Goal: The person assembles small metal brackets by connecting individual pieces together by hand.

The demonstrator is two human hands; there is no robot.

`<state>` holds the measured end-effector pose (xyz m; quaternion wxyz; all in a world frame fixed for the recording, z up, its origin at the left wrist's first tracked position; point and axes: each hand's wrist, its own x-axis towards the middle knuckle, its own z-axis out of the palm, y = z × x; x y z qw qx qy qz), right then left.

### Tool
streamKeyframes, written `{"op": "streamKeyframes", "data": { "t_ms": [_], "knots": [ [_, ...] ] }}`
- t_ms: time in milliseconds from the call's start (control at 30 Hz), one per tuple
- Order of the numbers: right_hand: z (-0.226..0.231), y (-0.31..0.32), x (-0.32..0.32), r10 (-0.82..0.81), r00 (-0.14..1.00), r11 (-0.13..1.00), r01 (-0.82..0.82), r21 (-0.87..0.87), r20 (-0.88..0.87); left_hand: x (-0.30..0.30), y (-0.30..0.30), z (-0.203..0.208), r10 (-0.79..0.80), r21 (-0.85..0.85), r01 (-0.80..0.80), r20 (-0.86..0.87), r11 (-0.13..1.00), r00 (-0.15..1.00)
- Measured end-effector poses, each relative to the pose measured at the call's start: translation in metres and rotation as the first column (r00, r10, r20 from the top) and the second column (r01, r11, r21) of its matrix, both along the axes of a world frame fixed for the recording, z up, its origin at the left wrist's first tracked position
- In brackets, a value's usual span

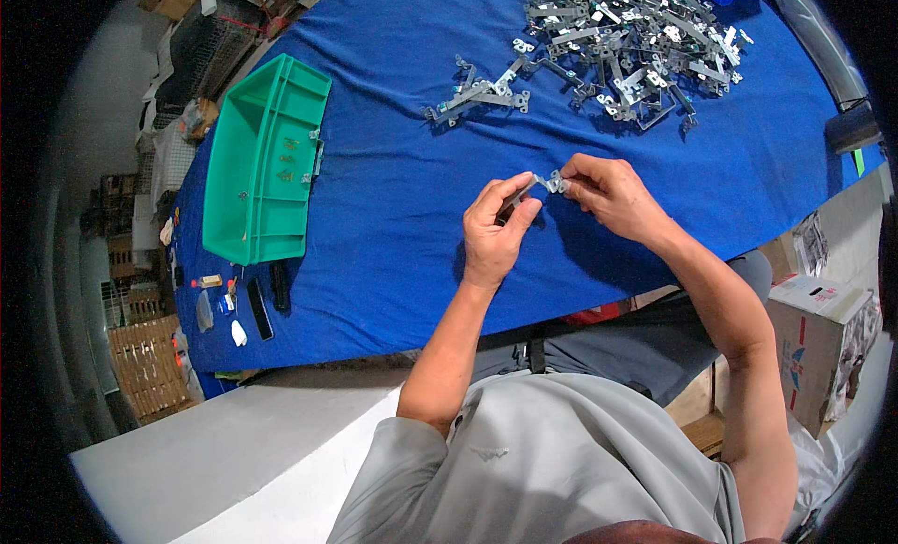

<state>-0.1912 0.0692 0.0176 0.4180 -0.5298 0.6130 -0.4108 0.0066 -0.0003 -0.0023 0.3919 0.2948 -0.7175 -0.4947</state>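
Clamping silvery metal hardware (pixel 558 183) in the fingers of left hand (pixel 491 233) and right hand (pixel 614 196) alike, right of a green bin (pixel 292 209).

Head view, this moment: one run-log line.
left hand: holding metal bracket; right hand: pinching metal tab; bracket pile: beyond hands, right; green plastic bin: left, on blue cloth

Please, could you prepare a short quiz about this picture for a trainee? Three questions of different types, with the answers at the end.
1. True or false: both hands are empty.
2. What lies under the bin? a) cardboard b) blue cloth c) glass
3. Fill in: the small pile lies between the bin and the ____.

Key: 1. False: the left hand and right hand hold metalwork. 2. b. 3. large pile.
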Motion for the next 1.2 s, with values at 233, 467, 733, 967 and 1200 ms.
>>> {"op": "streamKeyframes", "data": {
  "t_ms": [233,467,733,967,1200],
  "knots": [
    [-0.008,0.000,-0.001,0.001,1.000,1.000,-0.001,-0.029,0.005,-0.001,-0.002,-0.002,0.018,-0.021,-0.018,-0.004,1.000,1.000],
    [-0.002,0.000,0.001,0.003,1.000,1.000,-0.004,-0.006,-0.012,0.000,-0.002,0.000,-0.036,-0.011,0.036,0.006,0.999,0.999],
    [-0.015,-0.004,-0.005,0.022,0.945,0.998,-0.039,0.048,0.327,-0.003,-0.001,-0.002,-0.026,-0.022,0.026,0.006,0.999,1.000],
    [-0.005,-0.005,-0.008,0.013,0.913,0.991,-0.067,0.116,0.409,-0.002,0.000,0.000,-0.027,0.011,0.027,-0.002,1.000,1.000],
    [-0.007,-0.008,-0.012,0.059,0.940,0.983,-0.114,0.146,0.337,0.001,0.000,0.005,-0.098,0.040,0.096,0.047,0.995,0.994]
  ]
}}
